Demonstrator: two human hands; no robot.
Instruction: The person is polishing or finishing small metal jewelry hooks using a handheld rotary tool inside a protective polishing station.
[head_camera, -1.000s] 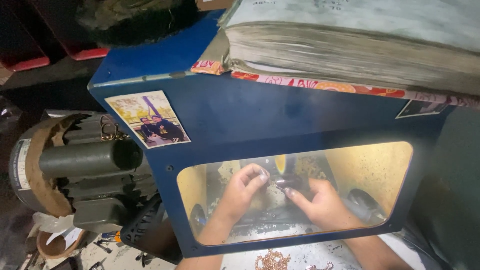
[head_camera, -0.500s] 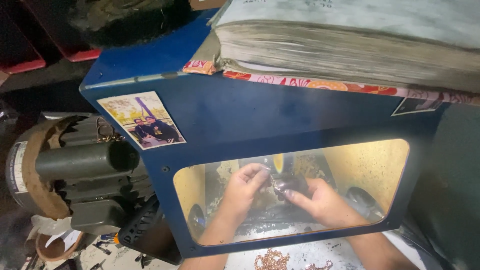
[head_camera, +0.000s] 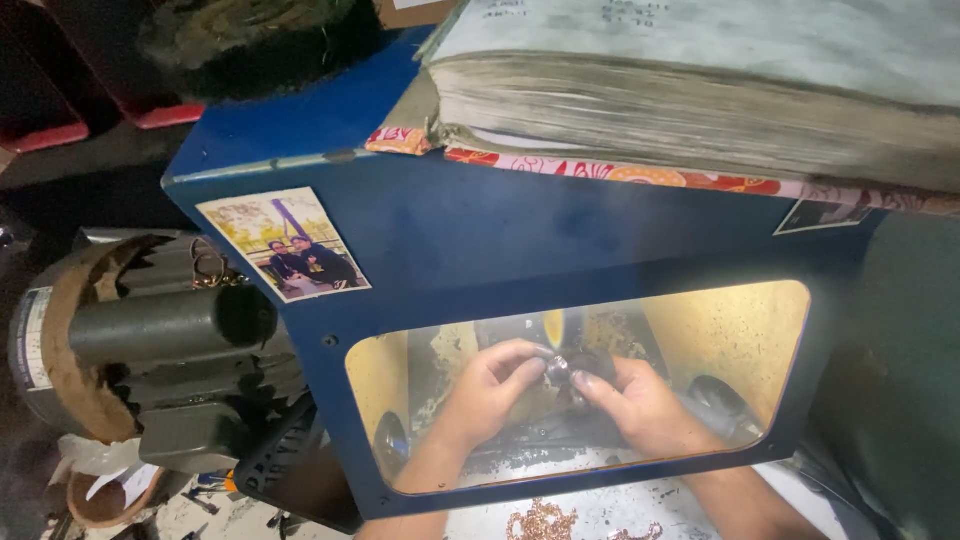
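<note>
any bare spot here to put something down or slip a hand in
Bare blue cabinet top left of the thick book. Inside the window, the lit right part beyond the right hand is open. Crowded at centre, where the left hand and right hand pinch a small piece.

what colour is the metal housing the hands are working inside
Dark blue housing, its inside lit yellow, seen in the head view.
</note>
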